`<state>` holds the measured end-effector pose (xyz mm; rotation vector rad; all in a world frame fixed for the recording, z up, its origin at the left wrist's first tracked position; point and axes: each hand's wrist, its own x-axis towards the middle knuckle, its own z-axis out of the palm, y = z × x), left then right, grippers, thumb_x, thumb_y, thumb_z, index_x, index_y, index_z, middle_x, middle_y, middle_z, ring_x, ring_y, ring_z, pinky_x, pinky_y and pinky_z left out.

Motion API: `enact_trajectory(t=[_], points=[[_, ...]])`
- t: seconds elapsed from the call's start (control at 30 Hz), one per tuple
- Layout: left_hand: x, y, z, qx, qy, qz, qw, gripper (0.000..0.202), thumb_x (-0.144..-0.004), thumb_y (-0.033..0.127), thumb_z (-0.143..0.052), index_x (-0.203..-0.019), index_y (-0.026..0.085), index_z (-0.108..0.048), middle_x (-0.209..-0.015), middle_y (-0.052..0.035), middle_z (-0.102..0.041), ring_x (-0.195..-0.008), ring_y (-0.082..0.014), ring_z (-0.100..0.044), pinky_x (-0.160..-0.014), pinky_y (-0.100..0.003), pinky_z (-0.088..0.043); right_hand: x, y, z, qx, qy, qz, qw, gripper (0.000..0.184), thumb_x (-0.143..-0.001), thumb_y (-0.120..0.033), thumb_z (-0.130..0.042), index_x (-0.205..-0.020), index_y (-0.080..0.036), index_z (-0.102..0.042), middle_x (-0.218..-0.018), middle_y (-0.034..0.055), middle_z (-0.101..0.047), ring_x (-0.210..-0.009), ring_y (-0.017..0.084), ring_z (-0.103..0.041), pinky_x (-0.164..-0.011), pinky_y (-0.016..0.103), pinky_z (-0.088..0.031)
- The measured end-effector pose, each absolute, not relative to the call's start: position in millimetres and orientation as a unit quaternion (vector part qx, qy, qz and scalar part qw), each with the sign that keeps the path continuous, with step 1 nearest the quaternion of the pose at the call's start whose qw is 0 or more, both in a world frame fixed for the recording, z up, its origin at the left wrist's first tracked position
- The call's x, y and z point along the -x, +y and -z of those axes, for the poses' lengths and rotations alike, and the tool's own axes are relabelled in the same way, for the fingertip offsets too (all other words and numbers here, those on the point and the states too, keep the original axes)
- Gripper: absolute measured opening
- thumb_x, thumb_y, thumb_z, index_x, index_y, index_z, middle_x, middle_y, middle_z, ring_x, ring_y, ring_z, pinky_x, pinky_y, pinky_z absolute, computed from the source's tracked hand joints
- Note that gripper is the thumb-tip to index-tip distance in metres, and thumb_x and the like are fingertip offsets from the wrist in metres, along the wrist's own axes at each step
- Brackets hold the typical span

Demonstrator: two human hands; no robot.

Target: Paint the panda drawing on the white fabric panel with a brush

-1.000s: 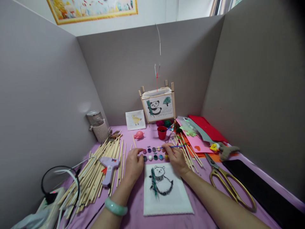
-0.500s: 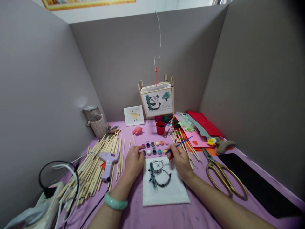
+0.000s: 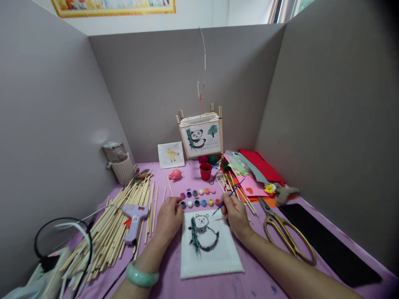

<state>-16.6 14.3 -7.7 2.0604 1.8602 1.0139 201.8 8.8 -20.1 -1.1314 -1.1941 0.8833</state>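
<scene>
A white cloth square [image 3: 218, 257] with a black panda and a green bamboo stalk painted on it lies on the purple table in front of me. My right hand [image 3: 235, 214] pinches a thin blue paintbrush [image 3: 229, 196], its tip just above the cloth's top right part. My left hand [image 3: 168, 218] rests on the table at the cloth's top left corner, fingers curled, touching the end of the paint pot strip [image 3: 198, 198]. A green bangle [image 3: 141, 276] sits on my left wrist.
Bamboo sticks [image 3: 121, 220] and a purple glue gun [image 3: 134, 216] lie at the left. Gold scissors [image 3: 288, 236] and a black phone [image 3: 327, 245] lie at the right. A small lantern [image 3: 201, 135], a red cup [image 3: 205, 171] and coloured felt sheets [image 3: 258, 170] stand behind.
My right hand has drawn the paintbrush back from the paint pots and brought its tip down toward the cloth. My left hand has stayed by the pots. The view has shifted slightly.
</scene>
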Motion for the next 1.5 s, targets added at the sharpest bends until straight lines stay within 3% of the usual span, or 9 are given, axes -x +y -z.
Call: enact_trajectory(t=[0.27, 0.5, 0.67, 1.0, 1.5], points=[[16, 14, 7, -0.698, 0.627, -0.336, 0.089, 0.022, -0.082, 0.015, -0.047, -0.098, 0.017, -0.063, -0.097, -0.0068, -0.065, -0.092, -0.0194, -0.061, -0.085, -0.034, -0.047, -216, 6, 15, 0.488, -0.516, -0.359, 0.606, 0.044, -0.087, -0.059, -0.047, -0.076, -0.017, -0.057, -0.052, -0.0036, -0.05, -0.042, 0.009, -0.042, -0.039, 0.02, -0.032], [16, 13, 7, -0.703, 0.623, -0.332, 0.089, 0.023, -0.08, 0.011, -0.047, -0.096, 0.017, -0.063, -0.097, -0.0074, -0.065, -0.091, -0.0199, -0.061, -0.085, -0.036, -0.047, -228, -13, 1, 0.423, -0.7, -0.176, 0.549, 0.033, -0.094, -0.035, -0.043, -0.071, -0.019, -0.06, -0.068, 0.0029, -0.061, -0.062, 0.015, -0.059, -0.061, 0.026, -0.045], [16, 13, 6, -0.703, 0.626, -0.326, 0.089, 0.024, -0.08, 0.012, -0.049, -0.099, 0.016, -0.063, -0.098, -0.0077, -0.065, -0.088, -0.0189, -0.061, -0.083, -0.035, -0.048, -228, -17, -3, 0.402, -0.729, -0.121, 0.54, 0.021, -0.094, -0.026, -0.043, -0.084, -0.019, -0.061, -0.071, 0.0016, -0.062, -0.065, 0.015, -0.061, -0.064, 0.026, -0.046], [15, 11, 4, -0.705, 0.634, -0.306, 0.09, 0.024, -0.078, 0.013, -0.053, -0.1, 0.016, -0.063, -0.097, -0.0074, -0.064, -0.085, -0.018, -0.061, -0.081, -0.033, -0.048, -229, -19, 9, 0.425, -0.73, -0.122, 0.522, 0.031, -0.097, -0.03, -0.038, -0.074, -0.02, -0.056, -0.064, 0.0006, -0.058, -0.06, 0.014, -0.058, -0.062, 0.026, -0.045], [15, 12, 5, -0.706, 0.634, -0.305, 0.085, 0.024, -0.079, 0.014, -0.051, -0.099, 0.017, -0.064, -0.098, -0.0073, -0.064, -0.089, -0.0191, -0.061, -0.085, -0.034, -0.048, -227, -15, 11, 0.418, -0.762, -0.084, 0.488, 0.022, -0.093, -0.028, -0.044, -0.08, -0.021, -0.06, -0.076, 0.005, -0.068, -0.069, 0.018, -0.064, -0.065, 0.029, -0.047]])
